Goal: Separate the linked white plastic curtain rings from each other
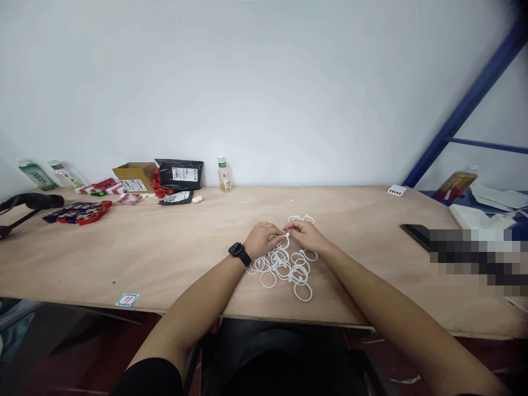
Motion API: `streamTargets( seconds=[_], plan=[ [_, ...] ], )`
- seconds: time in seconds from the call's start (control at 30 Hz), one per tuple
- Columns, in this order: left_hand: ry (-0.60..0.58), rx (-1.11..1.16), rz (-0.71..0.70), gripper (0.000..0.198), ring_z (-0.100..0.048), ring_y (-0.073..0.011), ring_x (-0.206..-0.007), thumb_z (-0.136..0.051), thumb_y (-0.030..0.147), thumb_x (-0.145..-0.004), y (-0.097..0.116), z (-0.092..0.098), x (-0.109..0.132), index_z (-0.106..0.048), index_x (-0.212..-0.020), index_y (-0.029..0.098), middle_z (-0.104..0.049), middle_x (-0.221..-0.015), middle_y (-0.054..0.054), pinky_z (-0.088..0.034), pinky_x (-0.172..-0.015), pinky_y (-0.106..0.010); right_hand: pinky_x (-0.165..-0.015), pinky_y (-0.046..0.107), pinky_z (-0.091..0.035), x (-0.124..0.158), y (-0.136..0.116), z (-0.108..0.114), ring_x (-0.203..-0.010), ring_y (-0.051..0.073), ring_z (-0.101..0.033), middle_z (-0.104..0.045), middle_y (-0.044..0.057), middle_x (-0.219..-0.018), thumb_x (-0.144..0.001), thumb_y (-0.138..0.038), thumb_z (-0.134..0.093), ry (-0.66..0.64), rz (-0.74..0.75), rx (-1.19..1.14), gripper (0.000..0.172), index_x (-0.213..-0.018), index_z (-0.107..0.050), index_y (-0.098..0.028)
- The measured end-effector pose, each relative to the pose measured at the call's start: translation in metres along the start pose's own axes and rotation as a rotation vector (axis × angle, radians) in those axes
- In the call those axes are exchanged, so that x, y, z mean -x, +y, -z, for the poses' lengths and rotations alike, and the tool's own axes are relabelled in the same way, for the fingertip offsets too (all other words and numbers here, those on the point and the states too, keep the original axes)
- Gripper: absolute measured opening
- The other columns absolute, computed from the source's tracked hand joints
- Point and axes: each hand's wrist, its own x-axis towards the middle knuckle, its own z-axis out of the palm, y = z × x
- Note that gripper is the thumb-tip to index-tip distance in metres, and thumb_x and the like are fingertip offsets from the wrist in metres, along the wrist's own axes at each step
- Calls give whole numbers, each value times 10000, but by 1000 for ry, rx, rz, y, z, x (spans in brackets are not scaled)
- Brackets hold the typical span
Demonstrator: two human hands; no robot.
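Note:
Several white rings (282, 269) lie in a loose, overlapping pile on the wooden table (173, 247). Above the pile's far side, my left hand (263, 238) and my right hand (305, 233) meet nearly fingertip to fingertip. Between them is a white ring (287, 240) with a small knob at its top, pinched by the fingers of both hands. Just beyond my right hand lie more white rings (308, 219). A black watch (240, 253) is on my left wrist.
Along the wall stand a bottle (225, 177), a black package (181, 173) and an open cardboard box (134, 177). Red and blue items (80, 212) lie at left. A phone (416, 235) and a white multi-port block (396, 191) are at right.

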Motion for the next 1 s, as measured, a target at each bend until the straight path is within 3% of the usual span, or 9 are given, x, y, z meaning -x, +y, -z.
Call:
streamTargets(
  seconds=[0.07,0.2,0.7,1.0],
  plan=[
    [16,-16,53,226,-638,-163,-826,-556,382,-899,-1,0,0,-697,-875,207,-714,-868,-37,-452,-821,-319,-769,305,-492,1,-4,2,-854,189,-642,-712,62,-918,-797,-298,-544,14,39,-40,237,-911,-699,-160],
    [38,-26,109,238,-641,-164,-797,-574,393,-880,0,0,0,-691,-824,194,-715,-834,-41,-446,-806,-319,-705,293,-507,3,-7,1,-776,186,-649,-721,54,-845,-794,-327,-581,-64,47,-58,248,-911,-718,-157],
    [56,-16,94,218,-638,-161,-780,-590,372,-870,0,-2,1,-679,-804,184,-712,-809,-34,-439,-801,-316,-562,242,-475,4,-6,-2,-638,159,-604,-698,34,-705,-745,-297,-600,-50,42,-22,228,-858,-744,-161],
    [16,12,78,252,-648,-162,-781,-576,405,-874,5,-1,-1,-690,-815,189,-720,-819,-44,-462,-794,-305,-513,218,-386,2,-8,-4,-534,118,-514,-640,-2,-592,-677,-186,-513,40,44,114,217,-730,-722,-167]
  ],
)
